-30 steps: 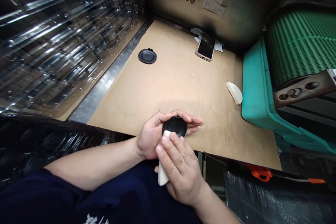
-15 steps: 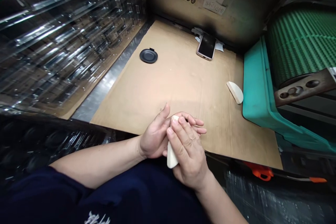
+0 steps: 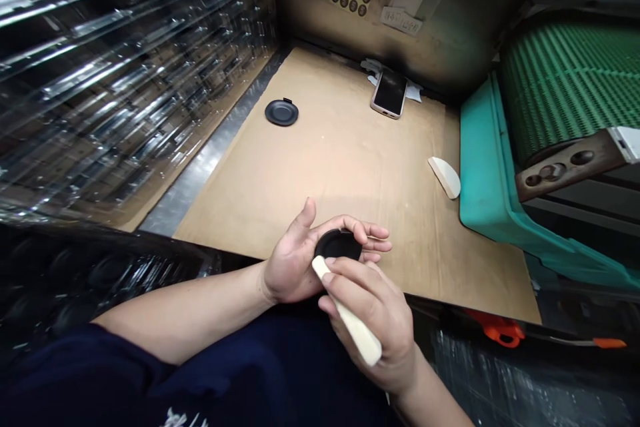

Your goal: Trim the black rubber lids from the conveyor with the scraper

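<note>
My left hand (image 3: 294, 261) is turned palm up near the table's front edge. A round black plastic lid (image 3: 338, 245) lies in it, with the fingers curled around its far side and the thumb raised. My right hand (image 3: 385, 310) grips a cream-white sponge (image 3: 359, 335), whose narrow end is at the lid's near edge; I cannot tell whether they touch. The near part of the lid is hidden by the right fingers and sponge. Farther back on the cardboard sits another round black lid (image 3: 281, 112) with a small tab.
A half-round white sponge piece (image 3: 445, 177) lies on the cardboard sheet (image 3: 320, 167) beside a teal crate (image 3: 480, 153). At the back is a phone (image 3: 390, 93) on white tissue. Clear plastic trays (image 3: 125, 80) are stacked left. An orange-handled tool (image 3: 503, 332) shows below the right edge.
The right hand and sponge have drawn back toward me and to the right, uncovering the black lid in my left palm. The left hand has hardly moved.
</note>
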`<act>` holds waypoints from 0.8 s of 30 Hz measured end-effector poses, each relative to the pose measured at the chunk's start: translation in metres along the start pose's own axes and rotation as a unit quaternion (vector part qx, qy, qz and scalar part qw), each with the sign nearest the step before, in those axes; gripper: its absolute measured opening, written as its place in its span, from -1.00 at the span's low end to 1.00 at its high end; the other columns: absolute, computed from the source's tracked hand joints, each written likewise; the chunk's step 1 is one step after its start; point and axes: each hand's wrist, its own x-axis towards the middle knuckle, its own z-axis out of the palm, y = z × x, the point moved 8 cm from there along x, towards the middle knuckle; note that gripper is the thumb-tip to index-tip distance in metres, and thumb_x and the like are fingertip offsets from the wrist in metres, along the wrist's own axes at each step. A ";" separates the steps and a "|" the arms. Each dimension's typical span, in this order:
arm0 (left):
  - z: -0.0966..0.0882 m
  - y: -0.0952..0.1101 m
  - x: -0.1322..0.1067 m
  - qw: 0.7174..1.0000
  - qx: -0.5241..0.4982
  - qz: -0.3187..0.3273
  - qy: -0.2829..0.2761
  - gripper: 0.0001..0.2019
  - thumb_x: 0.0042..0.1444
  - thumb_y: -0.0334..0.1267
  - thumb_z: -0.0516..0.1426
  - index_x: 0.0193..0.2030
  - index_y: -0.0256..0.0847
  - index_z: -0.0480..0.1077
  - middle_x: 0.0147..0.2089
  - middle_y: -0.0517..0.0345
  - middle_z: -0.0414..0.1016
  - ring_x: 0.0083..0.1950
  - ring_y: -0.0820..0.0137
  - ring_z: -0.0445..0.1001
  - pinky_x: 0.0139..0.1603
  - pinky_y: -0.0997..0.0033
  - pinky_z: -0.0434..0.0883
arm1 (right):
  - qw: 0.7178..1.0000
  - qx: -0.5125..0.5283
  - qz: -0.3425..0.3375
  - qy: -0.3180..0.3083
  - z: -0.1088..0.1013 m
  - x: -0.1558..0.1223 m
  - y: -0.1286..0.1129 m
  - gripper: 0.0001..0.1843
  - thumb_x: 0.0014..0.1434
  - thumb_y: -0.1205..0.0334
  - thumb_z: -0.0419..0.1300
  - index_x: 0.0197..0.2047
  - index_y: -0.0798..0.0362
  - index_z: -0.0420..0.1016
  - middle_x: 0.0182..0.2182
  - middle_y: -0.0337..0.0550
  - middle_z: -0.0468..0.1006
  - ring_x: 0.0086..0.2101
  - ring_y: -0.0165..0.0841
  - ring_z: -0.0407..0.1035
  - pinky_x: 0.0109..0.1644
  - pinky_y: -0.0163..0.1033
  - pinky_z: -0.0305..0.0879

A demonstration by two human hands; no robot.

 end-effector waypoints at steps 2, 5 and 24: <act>0.000 -0.001 -0.002 1.000 0.024 0.002 -0.004 -0.21 0.33 0.33 -0.30 -0.12 -0.30 0.51 0.24 -0.24 0.41 0.39 -0.05 0.29 0.46 -0.09 0.10 | 1.000 -0.011 -0.010 0.021 0.001 0.003 0.002 -0.50 0.25 0.51 0.24 0.23 0.04 0.46 0.07 -0.01 0.60 0.00 -0.22 0.54 0.05 -0.03 0.56; -0.001 -0.003 -0.004 0.999 0.048 0.001 -0.005 -0.25 0.35 0.31 -0.28 -0.07 -0.28 0.50 0.28 -0.23 0.39 0.42 -0.03 0.25 0.48 -0.09 0.05 | 0.997 -0.037 -0.031 0.059 -0.002 0.004 0.001 -0.46 0.25 0.51 0.23 0.27 0.04 0.43 0.15 0.03 0.56 0.07 -0.17 0.51 0.12 0.06 0.53; -0.006 0.003 0.000 0.997 0.007 0.067 0.049 -0.73 0.42 -0.20 -0.05 -0.14 -0.26 0.42 0.36 -0.19 0.36 0.44 0.02 0.28 0.50 -0.10 0.04 | 0.987 -0.129 0.008 0.092 -0.003 -0.010 0.001 -0.45 0.23 0.52 0.24 0.27 0.08 0.40 0.04 0.04 0.62 0.02 -0.21 0.57 0.03 -0.11 0.62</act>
